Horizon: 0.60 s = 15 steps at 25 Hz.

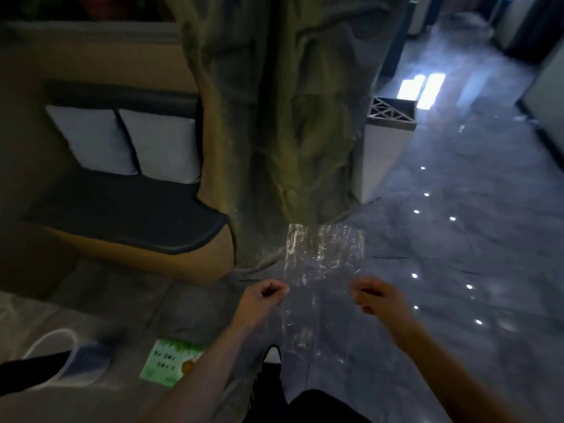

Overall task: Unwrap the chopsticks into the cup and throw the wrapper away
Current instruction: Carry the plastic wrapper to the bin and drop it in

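Observation:
A clear, crinkled plastic wrapper (323, 257) is stretched out in front of me above the floor. My left hand (262, 297) pinches its left edge and my right hand (378, 296) pinches its right edge, about a hand's width apart. A see-through cup (73, 361) with a white rim stands at the lower left on the plastic-covered table (128, 300). A dark blurred shape reaches from the left edge into the cup; I cannot tell what it is. No chopsticks can be made out.
A green printed card (171, 361) lies on the table next to my left forearm. A white bin (387, 148) with a lattice top stands on the glossy grey floor beyond a rough green pillar (274, 117). A cushioned bench (128, 215) is at left. My shoe (271, 358) shows below.

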Tool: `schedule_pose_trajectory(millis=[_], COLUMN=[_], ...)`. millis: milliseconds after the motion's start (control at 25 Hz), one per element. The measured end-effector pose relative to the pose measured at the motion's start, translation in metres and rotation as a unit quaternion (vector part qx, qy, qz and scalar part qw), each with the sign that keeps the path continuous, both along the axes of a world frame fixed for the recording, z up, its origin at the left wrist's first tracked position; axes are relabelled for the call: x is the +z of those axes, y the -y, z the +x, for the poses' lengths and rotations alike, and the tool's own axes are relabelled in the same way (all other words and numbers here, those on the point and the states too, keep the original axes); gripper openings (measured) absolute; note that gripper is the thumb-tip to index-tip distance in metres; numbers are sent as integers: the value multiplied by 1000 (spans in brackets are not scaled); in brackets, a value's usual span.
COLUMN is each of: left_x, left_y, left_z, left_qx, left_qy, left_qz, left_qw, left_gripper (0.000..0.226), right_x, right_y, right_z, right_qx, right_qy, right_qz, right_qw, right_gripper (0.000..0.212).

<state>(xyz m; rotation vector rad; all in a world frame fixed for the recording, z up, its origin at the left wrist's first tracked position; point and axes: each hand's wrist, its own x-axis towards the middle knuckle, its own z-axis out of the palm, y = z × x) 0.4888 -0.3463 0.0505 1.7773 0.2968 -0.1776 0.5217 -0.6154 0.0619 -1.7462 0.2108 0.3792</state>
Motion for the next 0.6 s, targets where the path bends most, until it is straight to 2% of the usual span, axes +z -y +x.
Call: schedule_pose_trajectory(millis=[160, 280, 360, 600], left_x=[-1, 0, 1, 2], left_y=[5, -2, -10, -18], left_z=[52, 93, 120, 187], left_qx=[-59, -75, -88, -135], left_qy=[1, 1, 3, 8], left_qz=[1, -5, -4, -20], left_qw=[998, 997, 996, 991], left_gripper=[12, 4, 10, 8], right_x=[-6, -7, -5, 1], right_y=[10, 3, -6, -25], right_z=[28, 52, 68, 100], right_qx=[-45, -55, -76, -188], right_qy=[3, 8, 7, 18], right_qz=[-15, -17, -19, -14], right_qw=[999, 998, 997, 982], right_gripper=[19, 16, 16, 12])
